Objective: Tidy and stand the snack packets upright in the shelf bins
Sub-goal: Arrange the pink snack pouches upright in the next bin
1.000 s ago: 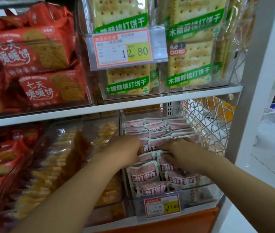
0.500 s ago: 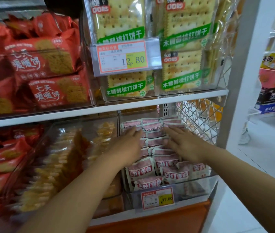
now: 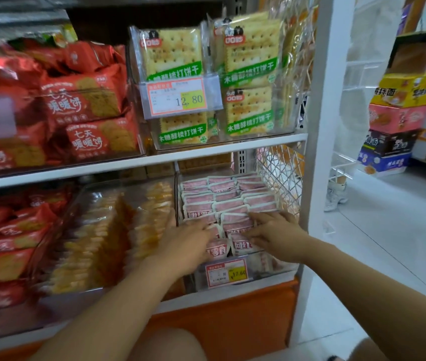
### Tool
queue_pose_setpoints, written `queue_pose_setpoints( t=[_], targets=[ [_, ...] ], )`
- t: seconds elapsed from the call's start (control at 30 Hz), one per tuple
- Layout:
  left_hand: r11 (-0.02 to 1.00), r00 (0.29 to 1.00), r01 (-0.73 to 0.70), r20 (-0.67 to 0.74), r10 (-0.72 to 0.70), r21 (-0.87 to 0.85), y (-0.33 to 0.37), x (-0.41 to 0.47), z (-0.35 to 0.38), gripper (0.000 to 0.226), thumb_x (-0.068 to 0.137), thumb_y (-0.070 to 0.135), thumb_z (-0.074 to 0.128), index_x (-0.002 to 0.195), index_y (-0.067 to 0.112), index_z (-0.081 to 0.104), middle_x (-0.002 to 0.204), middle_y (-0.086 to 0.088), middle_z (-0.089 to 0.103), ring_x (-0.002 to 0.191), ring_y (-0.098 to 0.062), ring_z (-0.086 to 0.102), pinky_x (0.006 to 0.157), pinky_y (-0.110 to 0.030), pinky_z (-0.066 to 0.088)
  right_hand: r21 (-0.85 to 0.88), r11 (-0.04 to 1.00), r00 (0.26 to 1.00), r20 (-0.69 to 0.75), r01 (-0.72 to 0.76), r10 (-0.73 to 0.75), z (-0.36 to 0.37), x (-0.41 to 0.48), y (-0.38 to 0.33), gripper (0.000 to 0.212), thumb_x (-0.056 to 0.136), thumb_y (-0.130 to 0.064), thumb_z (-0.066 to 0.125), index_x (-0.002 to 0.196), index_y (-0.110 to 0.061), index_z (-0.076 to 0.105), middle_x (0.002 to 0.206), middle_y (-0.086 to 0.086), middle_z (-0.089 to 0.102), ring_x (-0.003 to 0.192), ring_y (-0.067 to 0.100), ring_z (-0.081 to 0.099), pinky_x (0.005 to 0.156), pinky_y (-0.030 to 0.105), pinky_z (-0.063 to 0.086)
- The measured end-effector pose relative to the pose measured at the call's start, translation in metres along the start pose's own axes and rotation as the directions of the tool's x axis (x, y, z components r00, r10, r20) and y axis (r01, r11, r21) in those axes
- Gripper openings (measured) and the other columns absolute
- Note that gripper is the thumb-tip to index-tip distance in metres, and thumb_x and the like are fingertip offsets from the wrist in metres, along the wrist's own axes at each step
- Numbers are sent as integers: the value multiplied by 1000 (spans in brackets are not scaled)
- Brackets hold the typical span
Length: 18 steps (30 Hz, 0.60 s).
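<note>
White shelf board (image 3: pixel 232 147) across the middle of the view. Below it, toward 5 o'clock, clear plastic bin (image 3: pixel 271 265), with orange-and-yellow price label (image 3: pixel 226 273) on the front wall. Inside the bin, pink-and-white snack packets (image 3: pixel 222 201) in three files: rear ranks at 12 o'clock upright, top edges level, tidy; front ranks at 6 o'clock leaning back, printed faces showing, not yet squared. Left hand (image 3: pixel 188 243) at 9 o'clock of the front ranks, right hand (image 3: pixel 277 235) at 3 o'clock, packets between the two. Both drawn forward since half a second ago, off the middle ranks and onto the front ones; middle ranks now uncovered and standing. Right hand with fingers (image 3: pixel 258 217) straight and spread, laid flat on packet tops, nothing gripped. Left hand likewise flat against the packets, fingers extended, no pinch visible, fingertips partly blurred. Judged: rear and middle ranks done, work now at the last leaning packets nearest the front wall. Next call: press these together and tip them upright.
</note>
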<state>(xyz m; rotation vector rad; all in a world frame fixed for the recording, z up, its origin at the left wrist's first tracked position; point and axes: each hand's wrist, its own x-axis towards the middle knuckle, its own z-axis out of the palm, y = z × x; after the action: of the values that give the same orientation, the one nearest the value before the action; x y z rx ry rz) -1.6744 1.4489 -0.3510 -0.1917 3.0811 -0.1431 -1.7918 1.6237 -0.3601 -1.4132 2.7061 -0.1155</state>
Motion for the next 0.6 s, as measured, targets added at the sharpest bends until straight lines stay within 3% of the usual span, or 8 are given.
queue_pose_setpoints(
  t=[0.17, 0.3, 0.43, 0.5, 0.6],
  targets=[
    [990, 995, -10, -92, 23, 140, 0, -7, -11, 24, 91, 39, 56, 114, 37, 62, 153, 9, 28, 141, -17, 24, 112, -61, -7, 128, 992, 997, -78, 12, -2, 3, 0, -6, 29, 97, -40, 40, 121, -46, 56, 154, -17, 21, 140, 14, 20, 113, 47, 1],
    [974, 995, 15, -97, 8, 227, 2, -6, -13, 33, 93, 35, 53, 126, 38, 55, 153, 6, 29, 142, -19, 20, 111, -62, -5, 103, 995, 999, -39, 2, 2, 9, 6, -10, 30, 96, -43, 40, 122, -49, 54, 155, -17, 15, 142, 16, 14, 112, 54, -2],
    [982, 999, 26, -38, -19, 188, 2, -3, -9, 25, 92, 33, 57, 116, 34, 62, 144, 5, 40, 136, -19, 29, 111, -63, -4, 26, 1000, 998, 62, 10, -11, 3, 11, -11, 29, 95, -45, 42, 122, -50, 54, 157, -14, 10, 142, 22, 10, 111, 59, -1],
    [983, 999, 41, -6, -40, 178, -2, -4, -10, 26, 91, 32, 57, 116, 32, 64, 142, 6, 41, 134, -19, 31, 111, -61, 1, 87, 996, 1000, 19, 4, -5, -1, 6, -8, 33, 93, -46, 46, 126, -49, 51, 156, -14, 13, 142, 21, 14, 114, 55, 2],
    [992, 998, 41, -42, -37, 121, -1, -8, -15, 34, 92, 46, 51, 124, 35, 58, 146, 8, 37, 135, -17, 32, 113, -58, 5, 248, 969, 985, -167, 3, 40, -7, -10, 2, 38, 92, -38, 53, 130, -42, 49, 151, -8, 31, 137, 21, 30, 114, 43, 26]
  ],
)
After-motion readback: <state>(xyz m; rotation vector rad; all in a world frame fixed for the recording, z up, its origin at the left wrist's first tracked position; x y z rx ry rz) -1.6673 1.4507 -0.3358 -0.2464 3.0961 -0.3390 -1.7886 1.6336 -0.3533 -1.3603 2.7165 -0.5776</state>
